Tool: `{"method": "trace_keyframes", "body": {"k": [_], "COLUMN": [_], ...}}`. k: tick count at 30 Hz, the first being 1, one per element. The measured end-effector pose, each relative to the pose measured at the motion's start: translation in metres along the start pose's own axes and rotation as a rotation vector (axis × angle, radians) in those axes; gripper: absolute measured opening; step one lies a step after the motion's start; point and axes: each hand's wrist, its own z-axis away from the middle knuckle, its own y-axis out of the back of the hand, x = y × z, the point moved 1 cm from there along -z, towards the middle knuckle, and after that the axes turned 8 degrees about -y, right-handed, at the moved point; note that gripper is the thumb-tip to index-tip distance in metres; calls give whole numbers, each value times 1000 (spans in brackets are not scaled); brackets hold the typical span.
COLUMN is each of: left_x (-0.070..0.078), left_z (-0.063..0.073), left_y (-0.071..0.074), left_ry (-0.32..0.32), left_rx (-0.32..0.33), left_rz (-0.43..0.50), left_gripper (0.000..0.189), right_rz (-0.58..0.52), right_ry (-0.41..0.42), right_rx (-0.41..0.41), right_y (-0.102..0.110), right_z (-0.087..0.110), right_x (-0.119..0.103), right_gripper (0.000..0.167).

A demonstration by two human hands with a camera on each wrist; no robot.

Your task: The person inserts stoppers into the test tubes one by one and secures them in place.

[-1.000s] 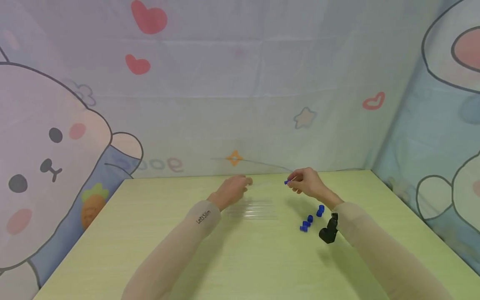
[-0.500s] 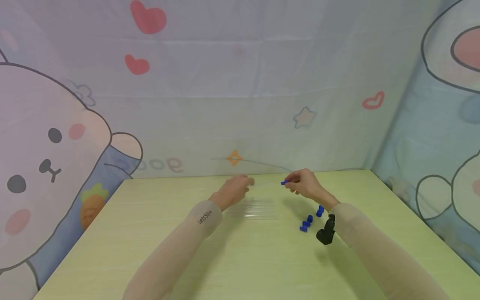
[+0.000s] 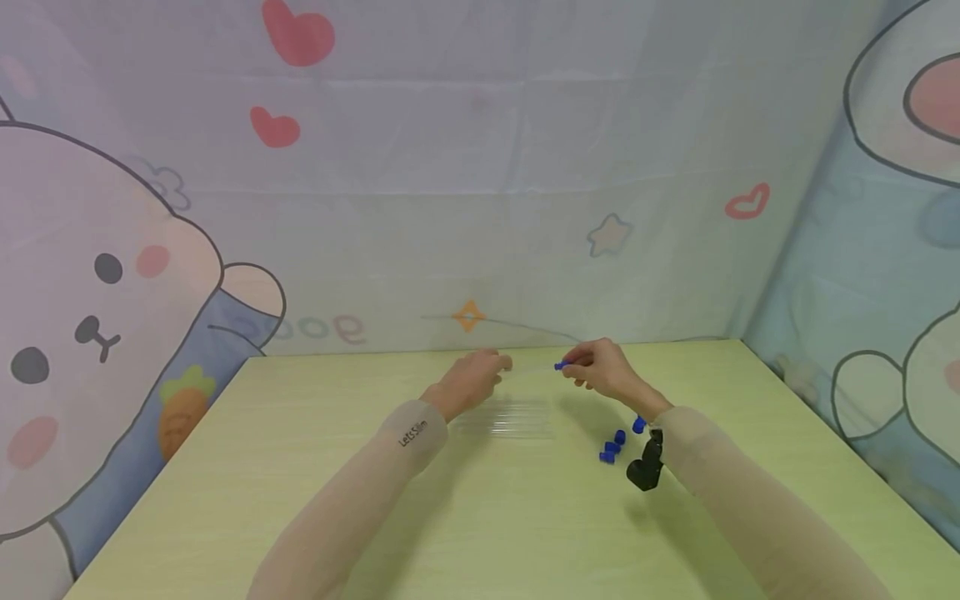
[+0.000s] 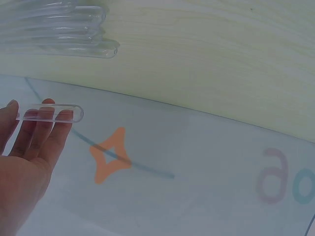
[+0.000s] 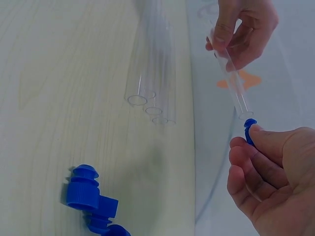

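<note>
My left hand (image 3: 468,383) grips a clear test tube (image 4: 74,113) between thumb and fingers, above the table. In the right wrist view the open mouth of that test tube (image 5: 236,91) faces my right hand (image 5: 275,172). Pinched between the right thumb and fingertips is a small ribbed blue stopper (image 5: 249,130), its narrow end at the tube's mouth; whether they touch I cannot tell. Several more clear tubes (image 3: 517,419) lie side by side on the table below the hands. Several blue stoppers (image 3: 611,448) lie to their right.
The pale wooden table (image 3: 337,500) ends at a printed cloth backdrop (image 3: 420,250) just behind the hands. Another cloth wall (image 3: 862,275) stands along the right side. A black wrist camera (image 3: 645,467) hangs under the right forearm, near the loose stoppers.
My right hand has moved a little left, bringing the blue stopper closer to the held tube. The left hand has shifted slightly to the right. The tubes on the table have not moved.
</note>
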Motion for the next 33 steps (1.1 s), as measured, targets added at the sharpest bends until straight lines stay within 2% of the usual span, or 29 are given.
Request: {"method": "trace_keyframes", "body": {"k": [14, 24, 33], "left_x": [0, 3, 4], "left_z": [-2, 0, -2], "left_y": [-3, 2, 1], "left_ry": [-3, 0, -17], "left_rx": [5, 8, 15], "left_rz": [14, 55, 25], "left_gripper": [35, 35, 34], "right_rz": [-21, -21, -27], "right_ry": [-1, -5, 0], "right_rx": [0, -1, -18], "right_y": [-2, -1, -3], "right_z": [-1, 0, -1], "right_x": [0, -1, -2], "right_gripper": [21, 22, 22]}}
